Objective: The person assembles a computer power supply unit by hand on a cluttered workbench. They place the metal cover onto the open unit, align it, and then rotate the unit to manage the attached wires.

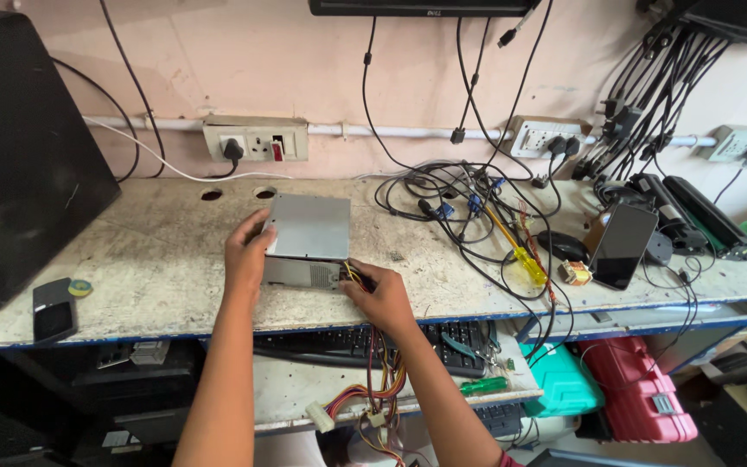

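A grey metal power supply box [308, 229] lies on the worn workbench [157, 259]. My left hand [246, 252] grips its left side, fingers on the top edge. At the box's front right corner my right hand [379, 296] holds the bundle of coloured wires [379, 380] where they leave the case. The wires hang down over the bench edge and end in white plug connectors [322, 417].
A black computer case [19, 147] stands at the left, with a small black device [53, 310] and a tape roll [80, 287] beside it. Tangled black cables [460, 203], a yellow-handled screwdriver [525, 264] and a phone [622, 246] lie to the right. A keyboard [365, 342] sits on the lower shelf, with a green screwdriver [484, 386].
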